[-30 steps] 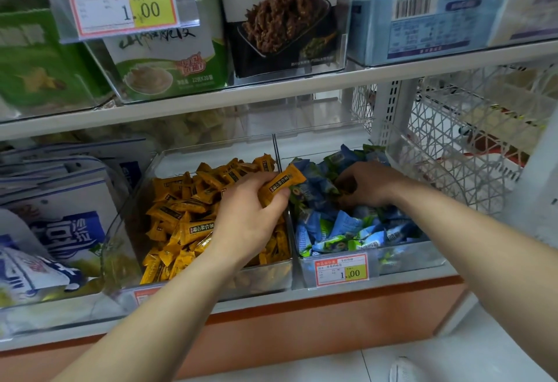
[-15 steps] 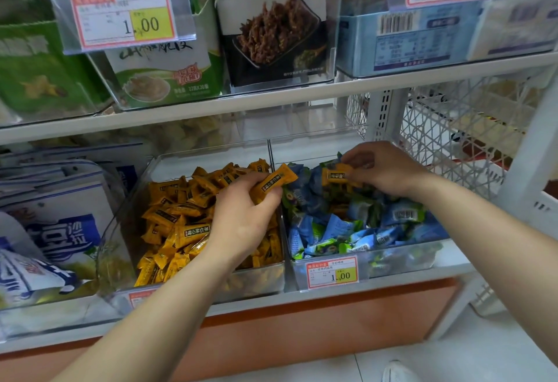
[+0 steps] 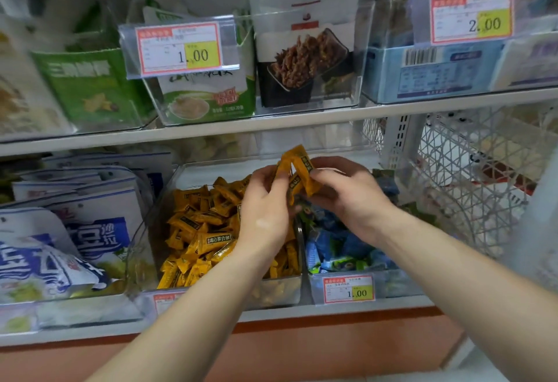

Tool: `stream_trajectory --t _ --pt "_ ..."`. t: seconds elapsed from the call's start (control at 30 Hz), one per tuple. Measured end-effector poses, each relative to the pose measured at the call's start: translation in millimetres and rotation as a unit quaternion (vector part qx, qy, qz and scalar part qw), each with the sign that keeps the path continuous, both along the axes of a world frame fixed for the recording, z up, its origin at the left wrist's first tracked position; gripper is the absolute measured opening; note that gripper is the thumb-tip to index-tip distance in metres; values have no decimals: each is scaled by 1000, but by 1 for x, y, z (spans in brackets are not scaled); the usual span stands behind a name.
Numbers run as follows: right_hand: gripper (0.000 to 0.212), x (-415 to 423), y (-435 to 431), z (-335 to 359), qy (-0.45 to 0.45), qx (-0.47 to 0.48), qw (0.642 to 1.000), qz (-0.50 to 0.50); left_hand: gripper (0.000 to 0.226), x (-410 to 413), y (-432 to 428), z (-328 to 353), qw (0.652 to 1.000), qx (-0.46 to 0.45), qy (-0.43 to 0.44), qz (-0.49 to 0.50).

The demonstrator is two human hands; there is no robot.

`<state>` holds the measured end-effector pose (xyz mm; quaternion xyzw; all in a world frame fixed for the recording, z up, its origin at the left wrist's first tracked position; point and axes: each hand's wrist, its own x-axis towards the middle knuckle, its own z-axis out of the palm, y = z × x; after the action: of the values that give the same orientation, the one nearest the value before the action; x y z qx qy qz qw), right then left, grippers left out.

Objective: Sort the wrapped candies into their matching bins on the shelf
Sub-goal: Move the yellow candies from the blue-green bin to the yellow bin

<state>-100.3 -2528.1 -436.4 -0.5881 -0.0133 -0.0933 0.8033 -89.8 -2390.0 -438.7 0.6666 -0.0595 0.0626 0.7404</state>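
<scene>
Two clear bins stand side by side on the lower shelf. The left bin [image 3: 142, 248] is full of yellow wrapped candies [image 3: 196, 224]. The right bin [image 3: 395, 286] holds blue and green wrapped candies [image 3: 335, 248]. My left hand [image 3: 265, 212] and my right hand [image 3: 350, 197] meet above the divider between the bins. Between their fingertips they hold a small bunch of yellow candies [image 3: 297, 171], raised above both bins. Each hand pinches part of the bunch.
White and blue snack bags [image 3: 60, 230] lie left of the bins. A white wire basket [image 3: 471, 176] hangs at the right. The upper shelf [image 3: 271, 126] carries clear boxes of packets with price tags. A price tag [image 3: 348, 289] fronts the right bin.
My right hand lifted a yellow candy out of the blue bin and brought it left. My left hand rose with its own yellow candy. Both hands now meet over the divider.
</scene>
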Motion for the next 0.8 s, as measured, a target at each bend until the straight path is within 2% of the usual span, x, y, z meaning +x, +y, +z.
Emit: stream_trajectory --t 0.17,0.3,0.4,0.5,0.6,0.63,0.73,0.8 --pt "17 5 29 -1 6 -77 997 -19 23 4 16 -2 1000 18 9 0" --pt "11 11 42 1 -7 -182 983 -8 17 13 35 -5 988 140 -42 44" --pt "14 18 30 6 -40 -285 958 1 22 23 51 -6 971 223 -74 53" --pt "12 26 -7 12 -57 -362 929 -56 31 38 67 -5 916 386 -99 43" --pt "9 28 -56 10 -36 -415 902 -111 65 47 72 -4 838 535 -92 63" --pt "7 28 -72 6 -25 -442 889 -120 66 44 68 -4 830 540 -113 75" --pt "7 24 -111 -4 3 -496 861 -111 45 25 43 -2 858 472 -203 28" --pt "8 23 -123 -11 25 -539 839 -68 40 8 24 -4 832 487 -260 -50"
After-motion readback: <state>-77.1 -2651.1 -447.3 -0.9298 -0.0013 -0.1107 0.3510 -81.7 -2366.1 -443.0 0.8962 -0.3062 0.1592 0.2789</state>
